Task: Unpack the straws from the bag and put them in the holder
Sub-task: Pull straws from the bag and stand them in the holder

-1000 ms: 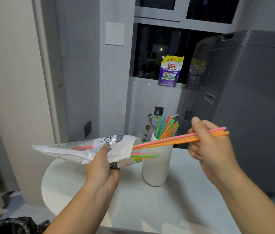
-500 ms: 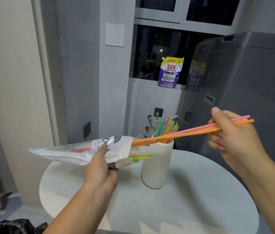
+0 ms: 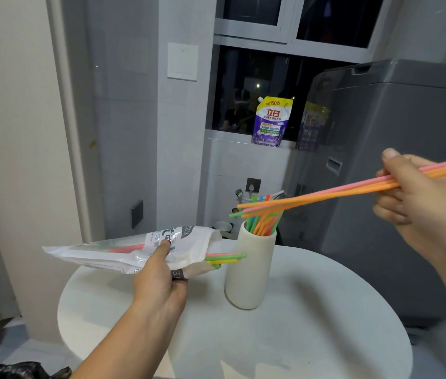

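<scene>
Unpacking in progress, head view. The left hand (image 3: 159, 283) grips the plastic straw bag (image 3: 98, 254) level above the round white table (image 3: 312, 324), thumb pressed on top and fingers curled beneath. The right hand (image 3: 421, 192) pinches a small bundle of orange and pink straws (image 3: 325, 194), with one green, between thumb and curled fingers near their far ends. The bundle's free tips hang just above the white cylindrical holder (image 3: 249, 269).

We judge the task well advanced but unfinished. A good number of coloured straws (image 3: 264, 222) already stand in the holder. The drawn bundle has yet to be tipped upright and dropped in. A few remaining straws (image 3: 226, 258), pink, green and yellow, protrude from the bag's mouth, and at least one more shows red through the plastic. How many lie inside in all we cannot tell.

Compared with the earlier frames, the right hand has travelled rightward and upward. The bundle's near ends, then still at the bag's mouth, now clear it entirely. The bag, the left hand and the holder keep roughly their places.

Behind stand a purple detergent pouch (image 3: 271, 121) on the sill and a grey washing machine (image 3: 396, 149).
</scene>
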A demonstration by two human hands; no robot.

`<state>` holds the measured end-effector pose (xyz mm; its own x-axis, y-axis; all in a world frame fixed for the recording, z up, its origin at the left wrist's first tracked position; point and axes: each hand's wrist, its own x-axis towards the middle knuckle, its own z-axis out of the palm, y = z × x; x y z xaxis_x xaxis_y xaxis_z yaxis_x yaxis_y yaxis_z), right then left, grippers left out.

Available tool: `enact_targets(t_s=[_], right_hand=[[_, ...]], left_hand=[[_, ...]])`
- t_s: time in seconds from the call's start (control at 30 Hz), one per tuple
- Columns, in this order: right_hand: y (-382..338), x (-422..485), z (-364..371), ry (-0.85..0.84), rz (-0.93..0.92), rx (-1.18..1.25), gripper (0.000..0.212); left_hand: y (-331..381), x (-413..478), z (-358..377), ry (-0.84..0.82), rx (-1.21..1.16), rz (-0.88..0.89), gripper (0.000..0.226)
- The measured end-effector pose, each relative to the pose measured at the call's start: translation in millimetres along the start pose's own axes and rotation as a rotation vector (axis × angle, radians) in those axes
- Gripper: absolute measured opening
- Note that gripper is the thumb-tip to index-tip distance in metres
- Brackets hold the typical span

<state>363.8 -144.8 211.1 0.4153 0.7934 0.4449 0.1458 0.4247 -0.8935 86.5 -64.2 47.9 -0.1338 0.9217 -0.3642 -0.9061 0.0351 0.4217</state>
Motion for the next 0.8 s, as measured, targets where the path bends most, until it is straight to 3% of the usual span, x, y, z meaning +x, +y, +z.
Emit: enact_targets(t_s=[0.4,0.8], right_hand=[[-63,45,4,-0.027,-0.168,-0.299,0.045],[-46,67,26,-0.091,-0.076,-0.488,0.045]], left_hand=[[-15,-7,-5,-0.037,0.06,-0.04,0.033],[-15,-10,-4,-0.044,0.064,-0.024,0.034]])
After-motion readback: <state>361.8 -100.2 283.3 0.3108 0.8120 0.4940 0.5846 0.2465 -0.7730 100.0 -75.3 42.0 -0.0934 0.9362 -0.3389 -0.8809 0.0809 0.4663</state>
